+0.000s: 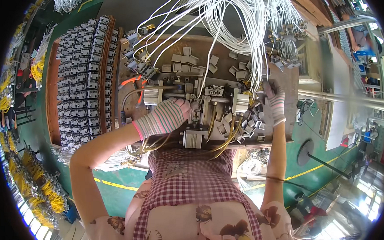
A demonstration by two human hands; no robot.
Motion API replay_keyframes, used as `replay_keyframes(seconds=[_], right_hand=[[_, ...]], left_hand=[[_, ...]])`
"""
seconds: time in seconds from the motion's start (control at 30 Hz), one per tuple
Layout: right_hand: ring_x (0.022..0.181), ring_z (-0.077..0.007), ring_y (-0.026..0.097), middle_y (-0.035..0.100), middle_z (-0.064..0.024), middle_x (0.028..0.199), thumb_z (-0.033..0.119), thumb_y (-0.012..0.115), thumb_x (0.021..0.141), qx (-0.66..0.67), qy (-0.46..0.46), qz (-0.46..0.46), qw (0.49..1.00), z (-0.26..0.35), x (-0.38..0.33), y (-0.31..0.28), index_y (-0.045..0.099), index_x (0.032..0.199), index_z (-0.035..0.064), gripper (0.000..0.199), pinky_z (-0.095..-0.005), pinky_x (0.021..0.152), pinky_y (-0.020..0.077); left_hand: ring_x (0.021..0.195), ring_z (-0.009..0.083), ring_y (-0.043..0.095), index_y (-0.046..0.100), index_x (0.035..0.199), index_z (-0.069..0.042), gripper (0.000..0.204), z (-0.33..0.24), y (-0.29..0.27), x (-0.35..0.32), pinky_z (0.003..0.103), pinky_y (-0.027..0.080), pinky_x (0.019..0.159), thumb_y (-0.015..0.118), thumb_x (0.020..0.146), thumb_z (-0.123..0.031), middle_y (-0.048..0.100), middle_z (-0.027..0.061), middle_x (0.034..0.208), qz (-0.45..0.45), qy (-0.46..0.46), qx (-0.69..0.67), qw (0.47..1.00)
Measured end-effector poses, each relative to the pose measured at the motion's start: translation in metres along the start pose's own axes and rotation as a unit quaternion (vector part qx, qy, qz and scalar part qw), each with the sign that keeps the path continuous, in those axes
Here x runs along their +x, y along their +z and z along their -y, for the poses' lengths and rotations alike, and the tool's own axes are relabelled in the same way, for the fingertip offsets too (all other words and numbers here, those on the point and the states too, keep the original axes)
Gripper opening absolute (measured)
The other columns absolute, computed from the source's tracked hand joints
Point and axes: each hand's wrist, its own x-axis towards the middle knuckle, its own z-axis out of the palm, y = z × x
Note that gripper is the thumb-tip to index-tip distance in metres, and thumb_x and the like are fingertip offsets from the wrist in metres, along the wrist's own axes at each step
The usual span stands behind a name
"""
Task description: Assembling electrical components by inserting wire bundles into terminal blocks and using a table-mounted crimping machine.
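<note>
The gloved left hand (166,116) curls against a metal fixture (203,111) midway along the surface's (288,131) front edge; any pinch is hidden. The right hand (276,102), blurred near the right edge, has an unclear grip. Grey casings (249,129) lie between, probably for easy reach.

left hand (168,115) curled inward, elbow (80,161) bent; right hand (275,100) forward, arm (277,155) straighter
</note>
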Motion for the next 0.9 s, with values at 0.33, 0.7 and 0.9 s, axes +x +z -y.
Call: replay_keyframes(seconds=[0.33,0.7,0.9], right_hand=[[0.081,-0.0269,0.061,0.062,-0.0109,0.092,0.020,0.075,0.078,-0.018,-0.238,0.157,0.958,0.132,-0.130,0.004,0.063,0.109,0.0093,0.035,-0.0373,0.072,0.0492],[0.085,-0.0194,0.064,0.065,-0.0131,0.101,0.021,0.067,0.090,0.394,0.000,0.336,0.856,0.126,-0.128,0.001,0.059,0.109,-0.0038,0.033,-0.0331,0.076,0.0540],[0.099,-0.0290,0.060,0.065,-0.0106,0.100,0.010,0.071,0.077,-0.344,-0.417,0.131,0.831,0.143,-0.112,0.036,0.064,0.101,0.0091,0.025,-0.0438,0.088,0.0462]], left_hand=[[0.093,0.0171,0.062,0.031,0.147,-0.003,0.076,-0.016,-0.016,0.010,0.029,0.052,0.079,0.068,0.087,-0.032,0.043,0.0184,0.142,-0.124,-0.232,-0.548,0.794],[0.088,0.0186,0.066,0.065,0.114,-0.004,0.032,0.175,-0.116,-0.175,0.032,0.054,0.077,0.067,0.089,-0.024,0.068,0.0095,0.098,-0.448,-0.411,-0.161,0.778],[0.093,0.0168,0.060,0.063,0.121,-0.010,0.059,0.330,-0.026,-0.318,0.032,0.049,0.071,0.077,0.078,-0.048,0.064,0.0050,0.106,-0.424,-0.629,-0.343,0.554]])
